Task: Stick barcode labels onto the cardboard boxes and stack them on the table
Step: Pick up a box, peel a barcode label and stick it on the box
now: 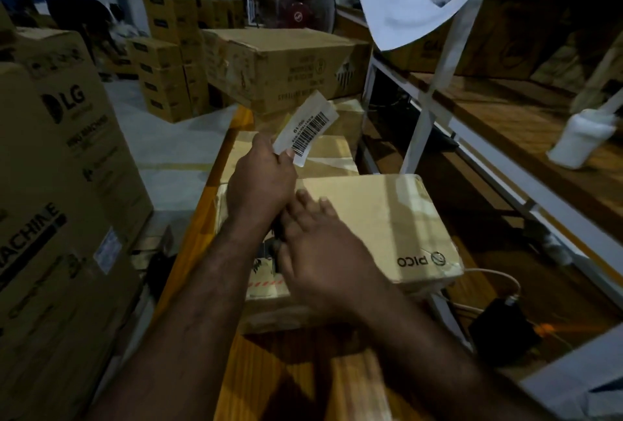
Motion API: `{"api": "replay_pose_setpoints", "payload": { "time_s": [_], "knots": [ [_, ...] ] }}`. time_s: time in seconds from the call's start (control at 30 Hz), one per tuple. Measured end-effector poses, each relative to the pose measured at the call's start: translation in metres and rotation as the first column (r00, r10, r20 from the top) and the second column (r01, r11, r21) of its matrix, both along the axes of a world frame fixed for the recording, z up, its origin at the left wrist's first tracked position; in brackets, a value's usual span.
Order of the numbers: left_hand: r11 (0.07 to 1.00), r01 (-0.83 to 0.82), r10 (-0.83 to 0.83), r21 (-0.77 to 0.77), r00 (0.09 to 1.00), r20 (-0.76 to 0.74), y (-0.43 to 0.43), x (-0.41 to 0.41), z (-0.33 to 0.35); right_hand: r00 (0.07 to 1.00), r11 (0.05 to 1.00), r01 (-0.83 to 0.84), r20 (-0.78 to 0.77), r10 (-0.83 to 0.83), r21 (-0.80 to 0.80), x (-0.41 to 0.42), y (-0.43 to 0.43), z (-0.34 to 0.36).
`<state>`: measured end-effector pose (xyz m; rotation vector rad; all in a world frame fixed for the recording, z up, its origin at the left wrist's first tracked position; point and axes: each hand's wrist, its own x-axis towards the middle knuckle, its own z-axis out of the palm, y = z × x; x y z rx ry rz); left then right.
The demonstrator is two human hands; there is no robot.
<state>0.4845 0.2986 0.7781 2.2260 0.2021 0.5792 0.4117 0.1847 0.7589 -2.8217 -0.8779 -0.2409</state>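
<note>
In the centre of the frame the left hand (261,181) pinches a barcode label (308,125) by its lower end, between thumb and fingers. The label stands up in the air above the boxes and touches no box. Just below it, the right hand (323,252) lies on the left part of the top of the PICO box (397,215), with its fingers spread and nearly straight. Something dark shows under its thumb side; I cannot tell what it is.

The PICO box lies on another box (266,285), and both are on the wooden table (269,380) in the lower centre. The visible part of its top shows no barcode label, so I judge that the sticking step for this box is not yet done. More boxes (323,150) lie behind it, toward the upper centre; whether they carry labels cannot be seen.

What is left, as it seems: to press the label onto the PICO box, then to go on with further boxes and stack them.
</note>
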Motion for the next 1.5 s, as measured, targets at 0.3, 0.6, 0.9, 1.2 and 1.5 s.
{"api": "replay_pose_setpoints", "payload": {
  "time_s": [0.3,0.6,0.9,1.2,1.5],
  "knots": [
    [1.0,0.022,-0.022,-0.018,0.998,0.05,0.002,0.002,-0.003,0.99,0.981,0.136,0.008,-0.138,0.141,-0.03,-0.064,-0.006],
    [0.997,-0.018,0.022,-0.082,0.998,0.052,0.001,0.0,0.0,1.0,0.998,0.007,-0.01,-0.007,0.064,-0.021,-0.008,0.003],
    [0.996,0.005,-0.001,-0.091,0.999,0.042,0.0,0.002,0.0,0.971,0.971,0.238,-0.011,-0.238,0.024,0.0,-0.045,0.004],
    [0.992,0.025,-0.018,-0.123,0.998,0.065,0.007,0.005,-0.004,0.998,0.996,-0.055,-0.022,0.056,0.069,-0.043,-0.025,-0.004],
    [0.994,0.036,-0.033,-0.101,0.999,0.034,0.003,0.008,-0.002,0.977,0.976,0.206,-0.047,-0.21,-0.063,0.015,-0.026,0.006]
  ]
}}
